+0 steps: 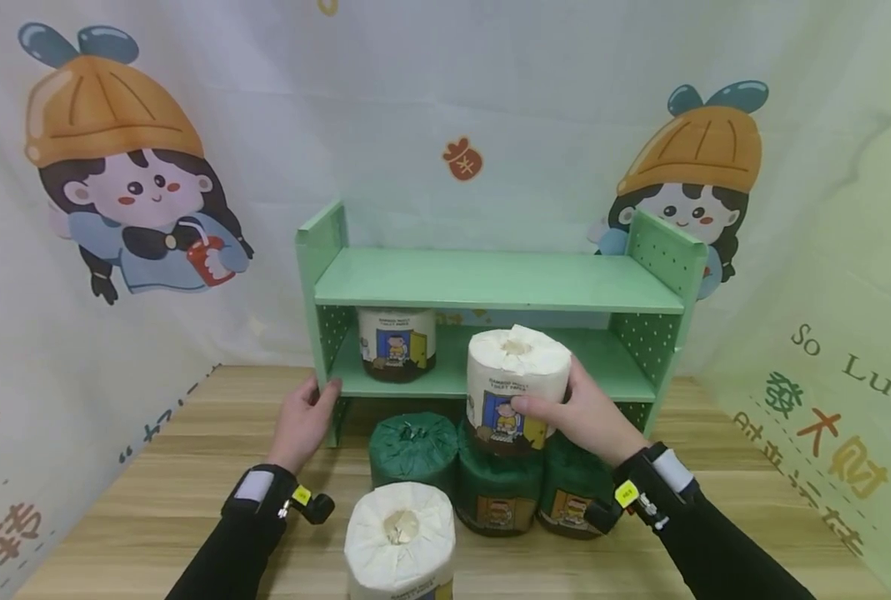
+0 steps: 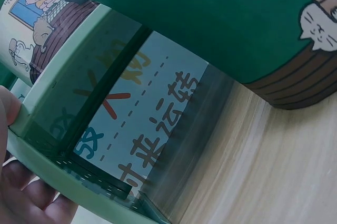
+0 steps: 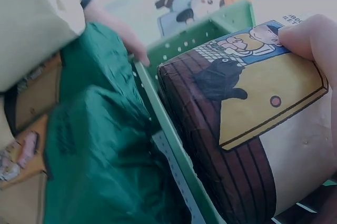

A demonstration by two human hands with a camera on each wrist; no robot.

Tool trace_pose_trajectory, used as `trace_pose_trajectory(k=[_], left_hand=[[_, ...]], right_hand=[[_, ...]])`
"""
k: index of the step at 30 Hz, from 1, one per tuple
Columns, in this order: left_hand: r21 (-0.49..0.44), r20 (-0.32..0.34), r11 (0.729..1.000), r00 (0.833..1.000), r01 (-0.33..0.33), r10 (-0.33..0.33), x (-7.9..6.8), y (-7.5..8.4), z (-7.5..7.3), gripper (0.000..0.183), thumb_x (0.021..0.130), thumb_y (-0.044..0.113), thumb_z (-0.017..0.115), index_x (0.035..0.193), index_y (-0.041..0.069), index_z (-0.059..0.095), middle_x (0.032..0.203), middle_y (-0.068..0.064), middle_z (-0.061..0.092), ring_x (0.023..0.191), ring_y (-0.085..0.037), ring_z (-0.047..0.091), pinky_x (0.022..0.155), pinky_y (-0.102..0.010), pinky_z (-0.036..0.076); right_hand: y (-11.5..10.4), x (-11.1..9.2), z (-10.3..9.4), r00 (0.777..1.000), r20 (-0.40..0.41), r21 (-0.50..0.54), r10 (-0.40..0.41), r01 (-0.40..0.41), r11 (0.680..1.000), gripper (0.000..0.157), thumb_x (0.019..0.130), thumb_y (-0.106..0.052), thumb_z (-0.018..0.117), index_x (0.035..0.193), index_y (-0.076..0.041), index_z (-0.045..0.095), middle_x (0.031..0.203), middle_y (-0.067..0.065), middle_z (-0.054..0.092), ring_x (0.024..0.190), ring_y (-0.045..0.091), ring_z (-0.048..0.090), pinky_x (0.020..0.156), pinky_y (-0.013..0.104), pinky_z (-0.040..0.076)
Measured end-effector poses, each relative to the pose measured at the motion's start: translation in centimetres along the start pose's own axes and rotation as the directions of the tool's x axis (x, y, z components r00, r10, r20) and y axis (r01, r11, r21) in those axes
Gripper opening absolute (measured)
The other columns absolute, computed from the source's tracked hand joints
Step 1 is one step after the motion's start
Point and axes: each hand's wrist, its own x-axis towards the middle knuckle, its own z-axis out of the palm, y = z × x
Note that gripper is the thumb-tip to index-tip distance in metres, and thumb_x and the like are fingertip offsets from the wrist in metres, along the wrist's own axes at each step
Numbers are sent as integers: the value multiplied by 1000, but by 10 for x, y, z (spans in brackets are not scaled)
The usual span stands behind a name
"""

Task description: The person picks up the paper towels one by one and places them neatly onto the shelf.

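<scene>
My right hand (image 1: 591, 408) grips a white-wrapped toilet paper roll (image 1: 518, 383), its thumb across the cartoon print and the other fingers hidden behind it. In the head view the roll overlaps the front of the green shelf's middle board (image 1: 453, 383), upright. My left hand (image 1: 307, 421) holds the shelf's left side panel (image 2: 68, 174) near the middle board, thumb in front and fingers on the outer side. Another white roll (image 1: 397, 343) stands on that board at the left. In the right wrist view the held roll (image 3: 247, 113) is close over the board's edge.
Several green-wrapped rolls (image 1: 413, 446) stand in a row on the wooden table (image 1: 175, 492) before the shelf. A white roll (image 1: 400, 537) stands nearer, between my forearms. The shelf's top board (image 1: 498, 279) lies above the middle one. A printed curtain (image 1: 415, 100) hangs behind.
</scene>
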Motion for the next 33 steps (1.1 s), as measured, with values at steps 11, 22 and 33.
trace_pose_trajectory(k=[11, 22, 33], left_hand=[[-2, -2, 1000, 1000, -10, 10, 1, -2, 1, 42, 106, 38, 47, 133, 7, 59, 124, -15, 61, 110, -25, 54, 89, -54, 48], [-17, -6, 1000, 1000, -21, 21, 2, -2, 1, 41, 106, 37, 48, 133, 8, 59, 125, -16, 61, 109, -26, 54, 88, -53, 48], [-12, 6, 1000, 1000, -10, 10, 0, -3, 0, 42, 106, 37, 47, 135, 8, 57, 126, -17, 60, 110, -26, 54, 89, -54, 48]], right_hand=[[6, 20, -9, 997, -53, -66, 53, -56, 996, 77, 90, -28, 76, 149, -20, 28, 132, 10, 51, 111, 23, 56, 87, 49, 51], [9, 29, -12, 973, -124, -238, 193, -218, 947, 98, 82, -49, 80, 141, -2, 17, 127, 18, 43, 108, 25, 53, 85, 42, 51], [13, 37, -13, 975, -136, -323, 176, -212, 923, 93, 84, -53, 75, 144, -2, 25, 128, 18, 33, 112, 29, 40, 87, 46, 47]])
